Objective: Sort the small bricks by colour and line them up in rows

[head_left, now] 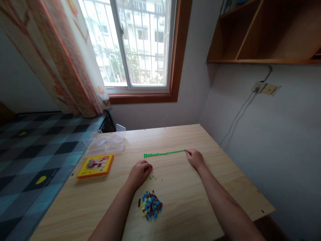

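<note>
A long row of small green toy bricks (160, 154) runs across the wooden table, with larger ones at its left end. My right hand (195, 158) is at the row's right end, its thumb and finger pinched on a small green brick there. Below the row's left end rests my left hand (140, 172), its fingers curled together; what they hold, if anything, is hidden. A few loose green bricks (152, 177) lie just right of that hand. Closer to me is a pile of blue, brown and yellow bricks (151, 205).
On the left of the table (180, 201) lies a yellow-and-orange box (95, 166). Behind it stand clear plastic containers (106, 144). A checked bed (50, 157) adjoins the left side; a white wall with a socket and cable (257, 87) is at the right.
</note>
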The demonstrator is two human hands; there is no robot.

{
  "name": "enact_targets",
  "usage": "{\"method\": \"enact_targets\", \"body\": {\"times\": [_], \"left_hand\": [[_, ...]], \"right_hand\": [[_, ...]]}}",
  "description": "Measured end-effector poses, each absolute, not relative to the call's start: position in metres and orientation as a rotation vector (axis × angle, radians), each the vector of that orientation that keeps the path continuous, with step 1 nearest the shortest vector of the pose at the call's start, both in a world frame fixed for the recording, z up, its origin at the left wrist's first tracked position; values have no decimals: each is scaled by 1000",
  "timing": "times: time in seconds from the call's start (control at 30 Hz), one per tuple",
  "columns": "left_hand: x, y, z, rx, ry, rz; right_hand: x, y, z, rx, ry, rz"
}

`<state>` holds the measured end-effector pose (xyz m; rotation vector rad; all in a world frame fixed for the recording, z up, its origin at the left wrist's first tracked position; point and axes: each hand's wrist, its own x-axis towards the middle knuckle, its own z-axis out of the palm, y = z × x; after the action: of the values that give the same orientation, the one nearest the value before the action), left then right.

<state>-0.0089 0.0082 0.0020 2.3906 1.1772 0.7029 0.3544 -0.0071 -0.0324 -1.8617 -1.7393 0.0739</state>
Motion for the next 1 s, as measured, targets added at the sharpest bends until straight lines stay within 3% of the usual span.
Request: {"method": "enact_targets", "body": {"times": [0.7,1.0], "left_hand": [[-8,8,3,2417,1170,717],[-5,7,1,2406,1178,715]], "right_hand": [[356,-7,-36,-1771,-1661,24],[306,-14,-10,-1544,-1744,84]]}}
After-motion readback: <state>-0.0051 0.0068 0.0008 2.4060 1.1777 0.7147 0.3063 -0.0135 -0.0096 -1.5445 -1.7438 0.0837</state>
